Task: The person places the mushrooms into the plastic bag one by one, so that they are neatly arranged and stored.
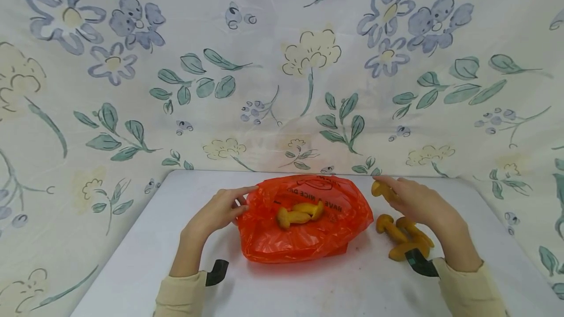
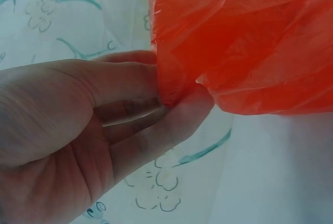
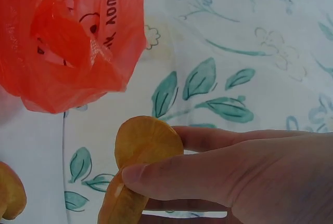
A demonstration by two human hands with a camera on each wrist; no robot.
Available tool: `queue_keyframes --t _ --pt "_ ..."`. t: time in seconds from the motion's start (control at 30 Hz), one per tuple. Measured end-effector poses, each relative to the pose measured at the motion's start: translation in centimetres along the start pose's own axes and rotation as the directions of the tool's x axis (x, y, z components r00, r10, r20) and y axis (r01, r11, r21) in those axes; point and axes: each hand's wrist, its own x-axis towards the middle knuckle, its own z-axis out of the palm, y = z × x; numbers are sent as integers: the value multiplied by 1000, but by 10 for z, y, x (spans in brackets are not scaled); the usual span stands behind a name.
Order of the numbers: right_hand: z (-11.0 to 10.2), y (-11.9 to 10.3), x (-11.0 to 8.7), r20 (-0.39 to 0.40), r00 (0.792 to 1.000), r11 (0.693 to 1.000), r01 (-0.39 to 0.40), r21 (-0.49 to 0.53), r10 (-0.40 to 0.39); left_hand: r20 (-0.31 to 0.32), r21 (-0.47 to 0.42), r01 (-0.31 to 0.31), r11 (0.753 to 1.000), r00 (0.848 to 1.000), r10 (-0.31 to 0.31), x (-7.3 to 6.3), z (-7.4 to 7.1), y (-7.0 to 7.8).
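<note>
A red plastic bag (image 1: pixel 295 246) with printed black lettering lies spread open on the white table. Inside its mouth rest a few yellow-brown mushrooms (image 1: pixel 294 217). My left hand (image 1: pixel 219 211) grips the bag's left edge, and in the left wrist view the film (image 2: pixel 177 78) runs between thumb and fingers. My right hand (image 1: pixel 416 200) pinches one mushroom (image 3: pixel 148 143) by thumb and fingers, its cap and stem both showing. That hand is to the right of the bag, above several loose mushrooms (image 1: pixel 398 253) on the table.
The white table (image 1: pixel 308 287) meets a floral cloth (image 1: pixel 273 62) that hangs behind it and at both sides. Dark straps (image 1: pixel 217 273) show at the cuffs of both sleeves (image 1: pixel 180 295).
</note>
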Motion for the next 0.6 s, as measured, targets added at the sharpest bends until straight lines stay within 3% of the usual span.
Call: queue_keyframes --t 0.6 --pt "-11 -47 7 -44 992 992 113 -52 -116 12 2 -22 1000 1000 22 1 1 -2"
